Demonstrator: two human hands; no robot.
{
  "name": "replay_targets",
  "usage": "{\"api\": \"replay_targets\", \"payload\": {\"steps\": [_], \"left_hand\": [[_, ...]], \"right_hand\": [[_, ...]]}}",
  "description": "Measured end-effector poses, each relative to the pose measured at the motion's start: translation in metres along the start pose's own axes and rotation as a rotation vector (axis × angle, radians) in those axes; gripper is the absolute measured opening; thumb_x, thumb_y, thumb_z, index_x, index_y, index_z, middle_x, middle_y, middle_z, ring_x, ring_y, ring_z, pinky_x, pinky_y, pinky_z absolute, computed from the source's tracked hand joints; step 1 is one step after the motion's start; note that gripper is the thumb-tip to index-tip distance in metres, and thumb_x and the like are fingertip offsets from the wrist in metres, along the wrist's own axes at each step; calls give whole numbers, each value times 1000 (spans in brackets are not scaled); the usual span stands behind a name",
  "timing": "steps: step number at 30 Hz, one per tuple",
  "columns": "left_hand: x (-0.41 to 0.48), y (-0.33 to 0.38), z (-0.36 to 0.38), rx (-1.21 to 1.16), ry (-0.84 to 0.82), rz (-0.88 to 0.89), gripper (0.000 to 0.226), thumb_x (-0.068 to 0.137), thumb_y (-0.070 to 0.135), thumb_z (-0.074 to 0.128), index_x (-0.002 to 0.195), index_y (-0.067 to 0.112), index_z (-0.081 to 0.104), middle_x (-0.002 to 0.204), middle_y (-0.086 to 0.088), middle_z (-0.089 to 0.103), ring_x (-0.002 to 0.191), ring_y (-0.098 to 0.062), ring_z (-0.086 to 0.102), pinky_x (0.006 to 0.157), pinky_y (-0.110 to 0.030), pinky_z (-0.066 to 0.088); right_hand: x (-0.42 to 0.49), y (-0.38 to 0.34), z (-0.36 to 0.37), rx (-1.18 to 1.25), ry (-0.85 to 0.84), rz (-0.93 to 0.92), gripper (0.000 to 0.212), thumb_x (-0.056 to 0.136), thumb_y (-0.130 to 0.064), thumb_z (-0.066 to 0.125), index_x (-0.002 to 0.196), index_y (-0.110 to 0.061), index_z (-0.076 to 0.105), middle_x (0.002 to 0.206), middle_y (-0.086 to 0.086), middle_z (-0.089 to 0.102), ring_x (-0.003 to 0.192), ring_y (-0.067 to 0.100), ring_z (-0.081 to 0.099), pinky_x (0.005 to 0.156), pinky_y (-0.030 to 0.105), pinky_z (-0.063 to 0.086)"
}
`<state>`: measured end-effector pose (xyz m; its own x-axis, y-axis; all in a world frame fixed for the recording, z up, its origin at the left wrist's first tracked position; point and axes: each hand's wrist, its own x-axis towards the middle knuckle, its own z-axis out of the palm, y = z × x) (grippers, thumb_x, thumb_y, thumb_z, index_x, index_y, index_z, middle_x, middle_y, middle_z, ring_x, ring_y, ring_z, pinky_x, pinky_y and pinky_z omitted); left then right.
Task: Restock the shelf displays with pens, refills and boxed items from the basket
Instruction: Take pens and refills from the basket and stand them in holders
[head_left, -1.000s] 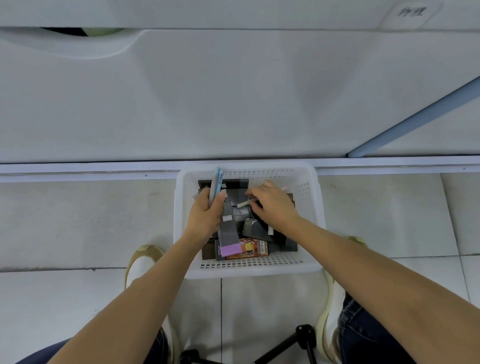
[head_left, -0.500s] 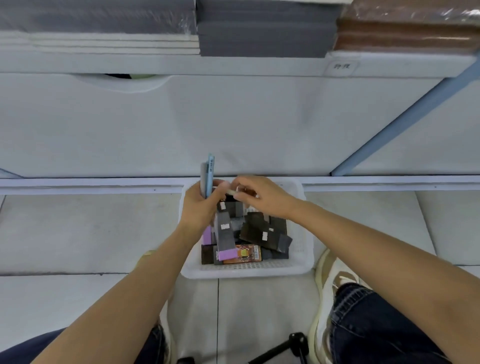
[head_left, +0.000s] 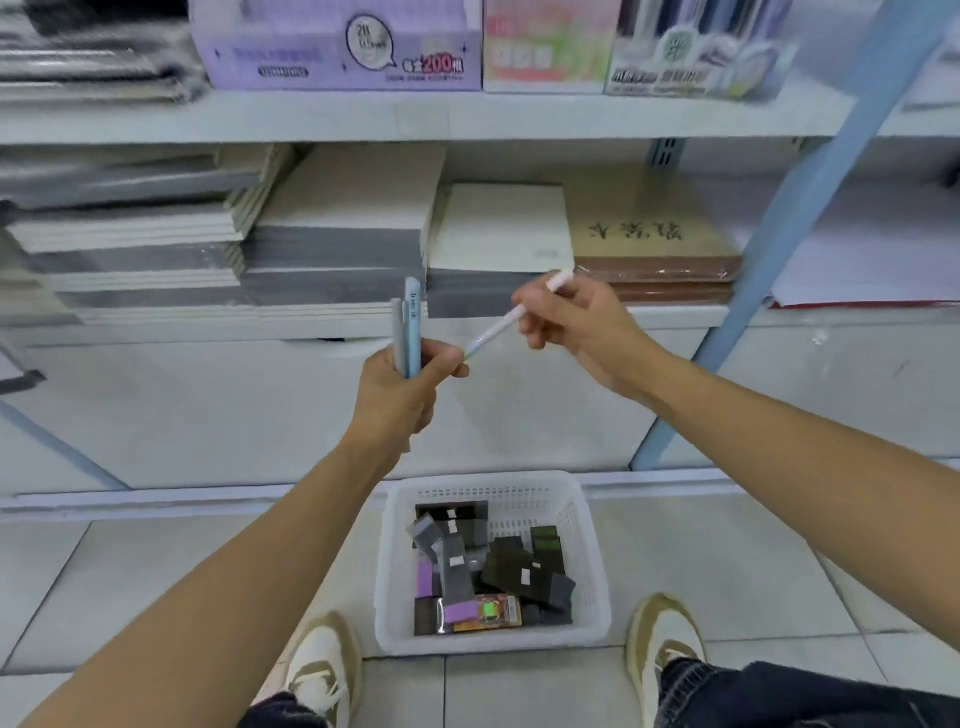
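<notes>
Three pens total, all held well above the basket. The left hand grips two upright, a grey pen and a light blue pen, side by side. The right hand pinches one thin white pen, slanted, its lower tip right by the left fingers. The one white basket holds a jumble of small dark boxes.
</notes>
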<state>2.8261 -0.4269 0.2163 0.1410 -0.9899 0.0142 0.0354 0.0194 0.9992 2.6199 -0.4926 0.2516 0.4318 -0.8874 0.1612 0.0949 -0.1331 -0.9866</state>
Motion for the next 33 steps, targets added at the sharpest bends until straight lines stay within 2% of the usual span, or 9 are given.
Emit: {"api": "replay_targets", "payload": {"steps": [4, 7, 10, 14, 17, 19, 25, 29, 33], "left_hand": [[2, 67, 18, -21, -56, 121, 22, 91, 21, 66, 93, -2, 64, 51, 11, 59, 39, -8, 28, 38, -18, 28], [4, 113, 26, -27, -96, 172, 16, 91, 22, 67, 90, 7, 63, 64, 4, 67, 40, -9, 30, 38, -19, 29], [6, 153, 35, -25, -101, 210, 21, 91, 24, 67, 94, 4, 63, 51, 9, 56, 37, -8, 28, 37, -19, 26], [17, 195, 44, -59, -72, 151, 19, 94, 26, 55, 99, 8, 57, 81, 0, 68, 37, -9, 24, 36, -20, 21], [27, 218, 47, -87, -30, 123, 22, 95, 21, 37, 93, 13, 57, 82, -1, 62, 39, -10, 24, 39, -21, 19], [34, 226, 47, -83, -24, 162, 22, 98, 16, 34, 95, 14, 56, 78, -1, 57, 40, -9, 27, 38, -20, 22], [58, 235, 42, -57, -87, 321, 19, 105, 20, 39, 104, 11, 56, 62, 0, 57, 43, -10, 45, 42, -23, 41], [71, 238, 41, -32, -104, 370, 22, 105, 23, 39, 109, 10, 56, 59, 2, 60, 47, -11, 55, 50, -23, 52], [80, 237, 40, -15, -132, 389, 24, 105, 26, 39, 111, 12, 57, 59, 1, 61, 51, -12, 58, 55, -25, 55]], "right_hand": [[5, -68, 6, -48, 161, -226, 27, 100, -25, 49, 96, -10, 71, 76, -1, 62, 71, 12, 56, 62, 23, 48], [9, -115, 6, -109, 253, -338, 23, 102, -17, 46, 105, -6, 66, 84, 2, 66, 73, 10, 61, 63, 23, 50], [12, -157, 3, -122, 285, -426, 17, 100, -9, 48, 113, -3, 57, 87, 9, 66, 73, 13, 66, 62, 23, 53], [17, -202, -3, -162, 363, -532, 11, 100, -8, 49, 107, -2, 55, 87, 11, 66, 69, 11, 67, 62, 22, 55], [28, -232, -8, -226, 435, -620, 6, 100, -9, 50, 97, -8, 55, 85, 9, 67, 72, 14, 70, 61, 26, 56], [39, -247, -12, -308, 470, -654, 7, 99, -9, 51, 93, -10, 55, 86, 11, 67, 76, 15, 70, 62, 28, 56], [72, -255, -18, -539, 458, -628, 12, 97, -8, 55, 101, 0, 61, 89, 13, 70, 76, 8, 70, 62, 14, 52], [85, -252, -15, -513, 465, -694, 11, 98, -11, 54, 99, -2, 60, 85, 11, 70, 76, 13, 71, 54, 20, 54], [94, -259, -19, -481, 507, -745, 7, 98, -11, 52, 91, -11, 55, 85, 14, 69, 74, 16, 70, 53, 17, 50]]}}
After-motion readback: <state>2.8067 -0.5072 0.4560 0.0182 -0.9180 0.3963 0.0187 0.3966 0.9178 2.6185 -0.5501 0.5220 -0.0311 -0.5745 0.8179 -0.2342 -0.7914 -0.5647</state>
